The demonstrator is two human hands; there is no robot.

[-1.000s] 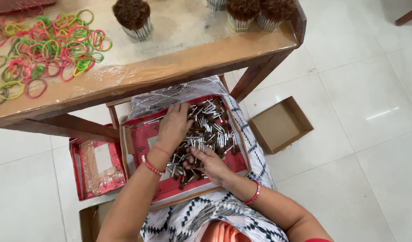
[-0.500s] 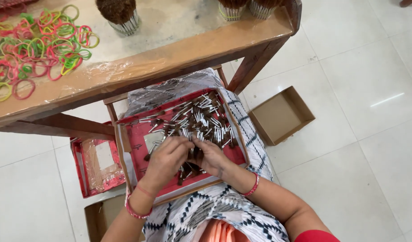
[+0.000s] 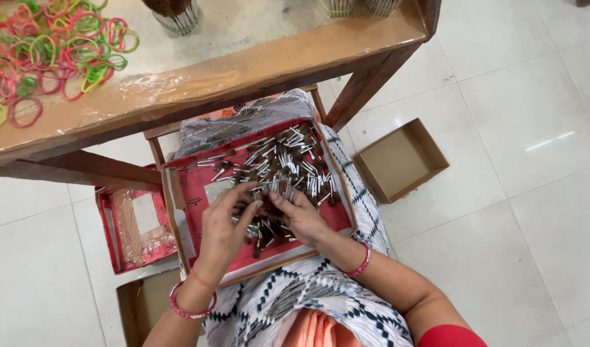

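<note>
rubber bands [image 3: 51, 58]: loose heap at table [image 3: 256, 71] edge, well clear of the hands; no risk seen.
left hand [image 3: 221, 228]: fingers curled together into the pile; what they pinch, cannot tell.
small metal-and-brown pieces [image 3: 285, 164]: heaped in red box [image 3: 185, 193] on lap.
right hand [image 3: 301, 215]: fingers closed on pieces, touching the left.
risk: box only rests on lap; a tilt likely spills pieces to floor.
open carton [image 3: 401, 160]: near, on floor.

Floor [image 3: 532, 244]: large pale square tiles with thin grout lines; a bright streak of reflected light lies on one tile at right. Desk [image 3: 256, 64]: wooden, its top under what appears to be clear plastic film, with slanted brown legs. An open, empty cardboard box [image 3: 401, 160] sits on the floor just beside the right leg.
</note>
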